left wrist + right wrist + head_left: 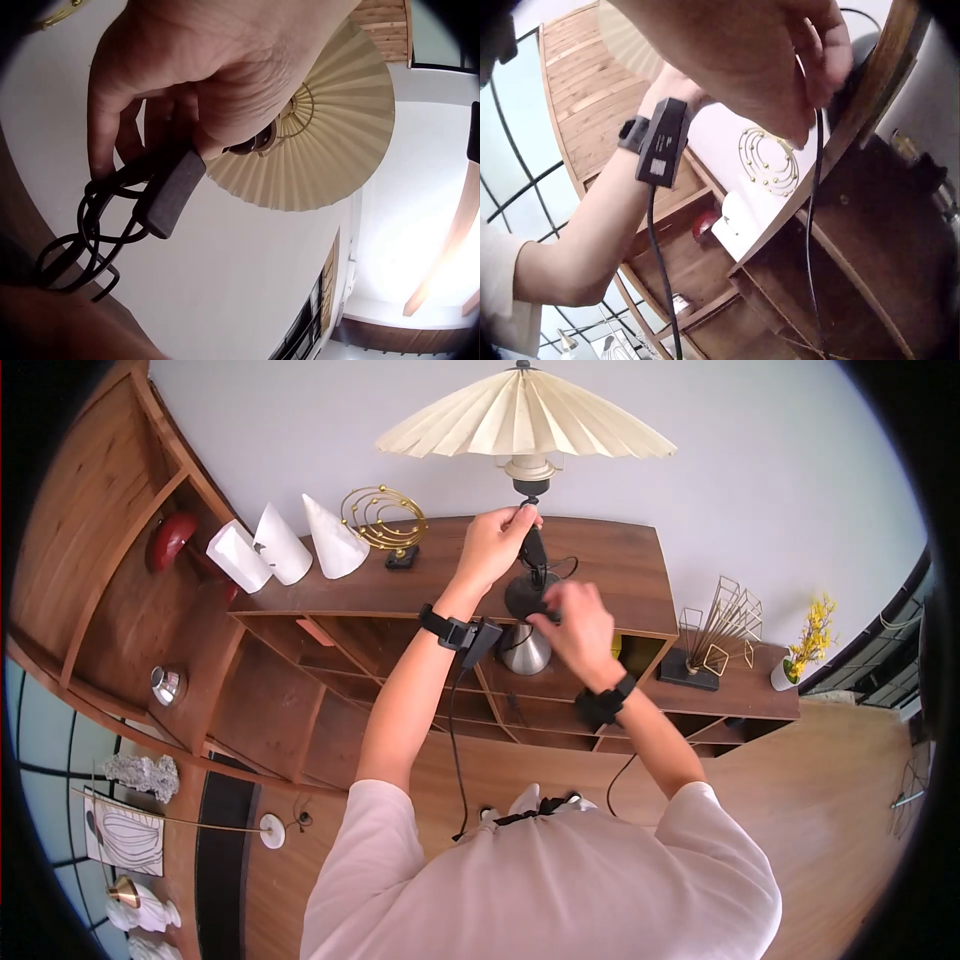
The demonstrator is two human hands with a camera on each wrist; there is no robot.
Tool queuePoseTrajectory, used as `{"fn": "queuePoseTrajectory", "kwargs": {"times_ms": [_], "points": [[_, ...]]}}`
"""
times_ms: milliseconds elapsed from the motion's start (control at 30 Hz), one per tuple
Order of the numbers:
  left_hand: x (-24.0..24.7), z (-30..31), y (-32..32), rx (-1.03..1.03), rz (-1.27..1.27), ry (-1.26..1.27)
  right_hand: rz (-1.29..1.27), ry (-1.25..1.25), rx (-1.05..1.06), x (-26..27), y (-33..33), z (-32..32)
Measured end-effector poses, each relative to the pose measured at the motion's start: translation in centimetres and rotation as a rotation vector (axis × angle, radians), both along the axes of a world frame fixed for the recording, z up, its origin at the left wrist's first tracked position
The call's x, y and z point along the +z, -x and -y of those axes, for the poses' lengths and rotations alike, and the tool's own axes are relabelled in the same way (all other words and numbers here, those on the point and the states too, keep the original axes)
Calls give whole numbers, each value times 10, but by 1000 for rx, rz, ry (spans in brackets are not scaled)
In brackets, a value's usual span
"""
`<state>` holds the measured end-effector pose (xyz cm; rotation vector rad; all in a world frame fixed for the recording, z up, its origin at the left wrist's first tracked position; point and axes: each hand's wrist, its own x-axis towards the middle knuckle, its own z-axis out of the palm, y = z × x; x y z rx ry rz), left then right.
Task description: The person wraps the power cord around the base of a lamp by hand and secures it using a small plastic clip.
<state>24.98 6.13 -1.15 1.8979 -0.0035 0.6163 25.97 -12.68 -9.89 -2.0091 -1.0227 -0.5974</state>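
Note:
A table lamp with a pleated cream shade (525, 415) stands on the wooden cabinet, its dark round base (522, 598) partly hidden. My left hand (497, 545) is raised in front of the lamp's stem, below the shade. Between its thumb and fingers it grips a looped black cord (91, 232) with an oblong black block (172, 196), hanging downward. Lower and to the right, my right hand (580, 625) is blurred, close by the base, fingers curled. In the right wrist view a length of black cord (814, 217) runs down from its fingertips past the cabinet edge.
A gold ring ornament (385, 520) and white cone (333, 540) stand left on the cabinet top (610, 570). A silver cone-shaped object (525, 652) sits below the front edge. To the right are a wire ornament (720, 635) and yellow flowers (812, 635).

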Motion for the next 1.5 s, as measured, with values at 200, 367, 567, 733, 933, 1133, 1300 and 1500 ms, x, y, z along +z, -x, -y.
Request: {"fn": "queuePoseTrajectory", "kwargs": {"times_ms": [200, 367, 567, 733, 933, 1133, 1300, 1500], "points": [[-4, -2, -1, 21, -17, -18, -22, -109, 179, 1, -73, 8], [0, -1, -1, 35, -13, -19, -89, -5, 303, 3, -76, 7], [-5, -3, -2, 13, -35, 15, 175, 1, 207, 19, -84, -2], [-2, 1, 0, 31, -29, 16, 246, 47, 255, 23, -95, -17], [-2, 1, 0, 41, -50, 22, 99, 115, 278, 28, -84, -30], [-4, 1, -1, 27, -26, 55, -74, 148, 289, 33, -86, -41], [-4, 1, 0, 22, -22, 62, -164, 169, 281, 40, -84, -48], [-1, 2, 2, 8, -8, 35, -49, 262, 216, 24, -96, -61]]}}
